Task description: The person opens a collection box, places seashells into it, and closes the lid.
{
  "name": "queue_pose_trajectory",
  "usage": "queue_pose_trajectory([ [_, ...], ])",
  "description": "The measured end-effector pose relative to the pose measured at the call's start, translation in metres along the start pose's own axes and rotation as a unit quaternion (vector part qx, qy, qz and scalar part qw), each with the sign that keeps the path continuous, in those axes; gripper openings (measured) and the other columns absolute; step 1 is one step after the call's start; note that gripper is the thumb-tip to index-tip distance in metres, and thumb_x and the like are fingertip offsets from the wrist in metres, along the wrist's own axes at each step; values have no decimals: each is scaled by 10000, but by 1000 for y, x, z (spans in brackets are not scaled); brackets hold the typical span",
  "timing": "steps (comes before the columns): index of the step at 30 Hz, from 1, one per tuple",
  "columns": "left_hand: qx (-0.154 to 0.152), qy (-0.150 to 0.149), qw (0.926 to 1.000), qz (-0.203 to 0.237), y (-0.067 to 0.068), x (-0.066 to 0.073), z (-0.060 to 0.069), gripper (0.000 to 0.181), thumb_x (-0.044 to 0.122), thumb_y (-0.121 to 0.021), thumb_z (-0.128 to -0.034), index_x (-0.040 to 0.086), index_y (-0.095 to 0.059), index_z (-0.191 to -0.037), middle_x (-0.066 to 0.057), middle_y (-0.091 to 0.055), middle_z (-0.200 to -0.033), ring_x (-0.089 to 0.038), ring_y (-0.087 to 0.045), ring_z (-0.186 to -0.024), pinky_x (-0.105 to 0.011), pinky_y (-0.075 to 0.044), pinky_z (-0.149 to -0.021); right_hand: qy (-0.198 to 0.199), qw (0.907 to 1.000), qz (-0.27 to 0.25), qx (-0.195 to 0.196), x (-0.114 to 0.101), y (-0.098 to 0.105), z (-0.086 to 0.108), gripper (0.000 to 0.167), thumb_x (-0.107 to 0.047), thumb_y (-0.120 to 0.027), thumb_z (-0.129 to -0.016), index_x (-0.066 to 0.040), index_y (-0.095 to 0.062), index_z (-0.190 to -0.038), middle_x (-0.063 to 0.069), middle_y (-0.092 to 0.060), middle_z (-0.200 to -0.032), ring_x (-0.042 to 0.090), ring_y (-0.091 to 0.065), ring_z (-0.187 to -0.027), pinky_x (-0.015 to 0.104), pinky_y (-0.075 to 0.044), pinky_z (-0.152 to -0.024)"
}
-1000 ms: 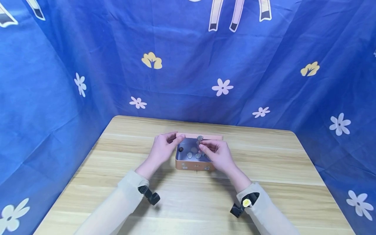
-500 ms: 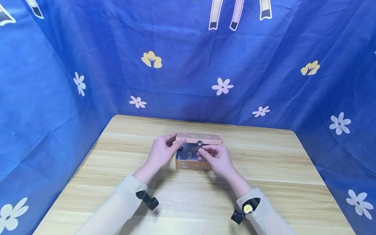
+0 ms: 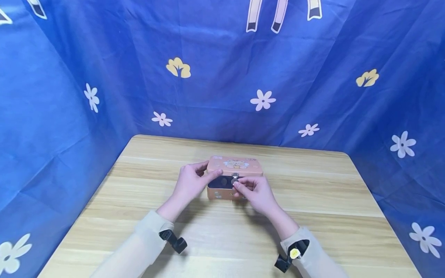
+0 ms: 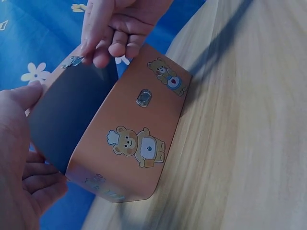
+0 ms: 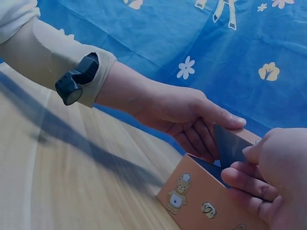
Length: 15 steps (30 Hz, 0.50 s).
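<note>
A small pink-orange tin box [image 3: 218, 194] with printed bears stands on the table, its hinged lid [image 3: 240, 164] partly lowered and a dark gap left at the front. My left hand [image 3: 191, 179] holds the box's left end, thumb at the lid's front corner and fingers round the side. Between thumb and forefinger, my right hand [image 3: 255, 189] pinches the metal latch [image 3: 235, 179] at the middle of the lid's front edge. A metal catch [image 4: 144, 97] shows on the box's front wall in the left wrist view. Inside, a round pale thing [image 3: 224, 181] shows dimly; the rest is hidden.
The light wood table [image 3: 215, 239] has a rounded far edge close to a blue patterned cloth [image 3: 215, 96], which hangs behind and at both sides. Each sleeve carries a black wrist camera [image 3: 173, 241].
The lid has swung down toward the front, so its printed top now shows and most of the inside is covered. My right hand has moved slightly down with the latch; the left thumb has lowered too.
</note>
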<state>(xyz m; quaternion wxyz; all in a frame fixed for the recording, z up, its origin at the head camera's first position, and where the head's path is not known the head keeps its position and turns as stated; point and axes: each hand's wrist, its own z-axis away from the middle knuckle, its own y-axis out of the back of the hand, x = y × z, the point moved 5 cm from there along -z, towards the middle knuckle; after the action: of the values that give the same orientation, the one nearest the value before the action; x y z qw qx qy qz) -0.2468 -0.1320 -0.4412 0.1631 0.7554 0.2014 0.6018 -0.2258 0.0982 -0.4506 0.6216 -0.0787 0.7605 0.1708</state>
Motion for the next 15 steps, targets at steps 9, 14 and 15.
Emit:
queue_pose_trajectory([
  [9,-118,113,9998,78,0,-7,5,914,710,-835,-781,-11,-709,-1329,-172,-679,-1355,-348,-696,-1188,-416,-570,-979,-354,9992,-182,-45,3,-5,7,224,-56,-708,-1018,153,-719,-1098,260,-766,-944,344,-774,-776,373,-635,-811],
  [14,-131,61,9999,88,-2,-10,6,892,697,-851,-773,4,-723,-1319,-171,-693,-1331,-370,-704,-1166,-419,-579,-959,-395,9990,-181,-59,6,-5,10,207,-56,-710,-1016,132,-729,-1099,285,-758,-967,412,-766,-803,371,-632,-823],
  [15,-124,50,9999,84,-2,-10,6,886,695,-854,-772,6,-727,-1314,-170,-697,-1325,-374,-707,-1158,-419,-582,-952,-404,9990,-193,-58,7,-6,10,203,-56,-710,-1015,129,-731,-1097,286,-758,-968,407,-766,-802,371,-632,-822],
])
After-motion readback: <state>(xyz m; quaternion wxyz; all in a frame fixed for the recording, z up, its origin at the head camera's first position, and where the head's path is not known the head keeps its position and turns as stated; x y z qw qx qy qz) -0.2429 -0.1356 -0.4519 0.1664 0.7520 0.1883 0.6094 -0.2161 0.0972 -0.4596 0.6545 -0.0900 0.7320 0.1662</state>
